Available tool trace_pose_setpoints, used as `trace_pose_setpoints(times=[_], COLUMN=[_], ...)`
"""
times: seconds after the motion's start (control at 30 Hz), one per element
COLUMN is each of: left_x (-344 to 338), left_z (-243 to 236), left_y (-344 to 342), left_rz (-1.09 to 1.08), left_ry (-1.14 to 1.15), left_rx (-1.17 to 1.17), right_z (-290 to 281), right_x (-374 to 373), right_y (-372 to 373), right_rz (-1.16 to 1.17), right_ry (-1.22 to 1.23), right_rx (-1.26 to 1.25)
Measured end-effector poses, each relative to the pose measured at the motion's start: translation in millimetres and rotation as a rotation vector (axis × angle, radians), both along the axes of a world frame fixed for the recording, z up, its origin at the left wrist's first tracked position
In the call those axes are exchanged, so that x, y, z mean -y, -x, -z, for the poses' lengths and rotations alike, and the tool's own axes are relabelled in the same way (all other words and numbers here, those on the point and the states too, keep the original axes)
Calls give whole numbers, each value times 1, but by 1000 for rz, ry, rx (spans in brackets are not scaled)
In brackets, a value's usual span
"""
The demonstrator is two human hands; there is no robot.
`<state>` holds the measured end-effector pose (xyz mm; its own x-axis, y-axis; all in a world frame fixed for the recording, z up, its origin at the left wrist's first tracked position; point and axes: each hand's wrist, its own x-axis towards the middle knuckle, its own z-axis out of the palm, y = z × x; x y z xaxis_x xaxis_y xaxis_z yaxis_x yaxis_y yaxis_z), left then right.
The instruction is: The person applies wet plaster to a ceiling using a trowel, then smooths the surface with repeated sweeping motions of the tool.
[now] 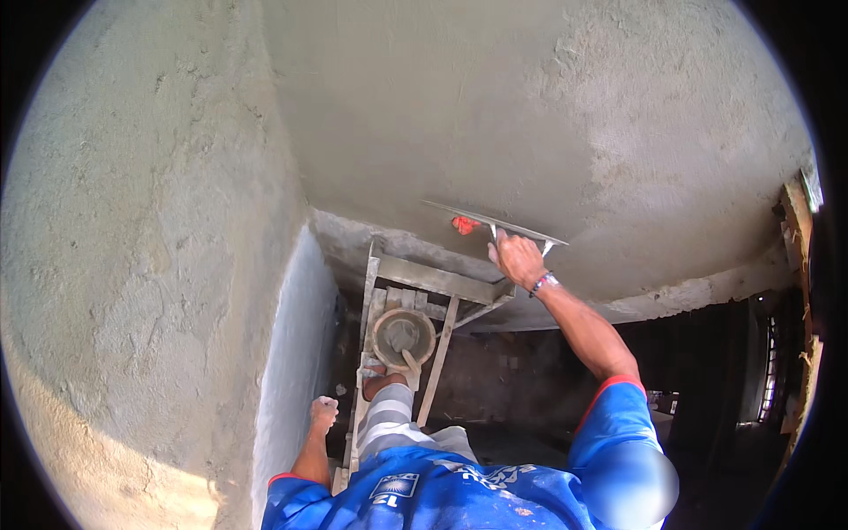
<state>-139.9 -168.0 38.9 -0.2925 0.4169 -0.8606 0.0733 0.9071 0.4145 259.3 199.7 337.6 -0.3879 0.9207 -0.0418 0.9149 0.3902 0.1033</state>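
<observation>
Steel plastering trowel lies flat against the grey rendered wall, long blade angled slightly down to the right. Right hand is wrapped tight around its handle, fingers fully closed, arm stretched forward and up; a beaded band sits at the wrist. A small red scrap shows just under the blade, kind unclear. Left hand hangs low beside the hip, curled into a loose fist, holding nothing that can be made out. Below, a round mortar pan with wet mix inside rests on a rough wooden scaffold; one foot is planted just beside the pan. Progress, judged: wall above and left of the trowel reads smooth and evenly floated; the patch to the upper right is coarser and lighter, likely not yet finished; the ragged bottom edge near the scaffold also looks untrimmed. The side wall at left carries rough, unsmoothed render.
</observation>
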Motion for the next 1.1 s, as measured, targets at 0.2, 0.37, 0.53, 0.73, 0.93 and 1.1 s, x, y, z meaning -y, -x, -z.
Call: trace_pose_setpoints(times=[0.2, 0.37, 0.53, 0.73, 0.93, 1.1], left_x=[13, -23, -55, -36, 18, 57], left_z=[22, 21, 3, -5, 11, 24], left_y=[15, -2, -25, -34, -23, 11], left_rz=[-51, -51, -5, -34, -57, -111], left_ry=[33, -28, -64, -95, 7, 55], left_rx=[-41, 23, 16, 34, 27, 9], right_z=[-33, -133, -256, -227, -28, 9], right_x=[-27, -23, -17, 26, 39, 3], right_y=[23, 27, 35, 33, -20, -63], right_rz=[-43, 6, 47, -57, 48, 70], right_ry=[-7, -142, -300, -341, 10, 20], right_rx=[-55, -176, -174, -408, -149, -43])
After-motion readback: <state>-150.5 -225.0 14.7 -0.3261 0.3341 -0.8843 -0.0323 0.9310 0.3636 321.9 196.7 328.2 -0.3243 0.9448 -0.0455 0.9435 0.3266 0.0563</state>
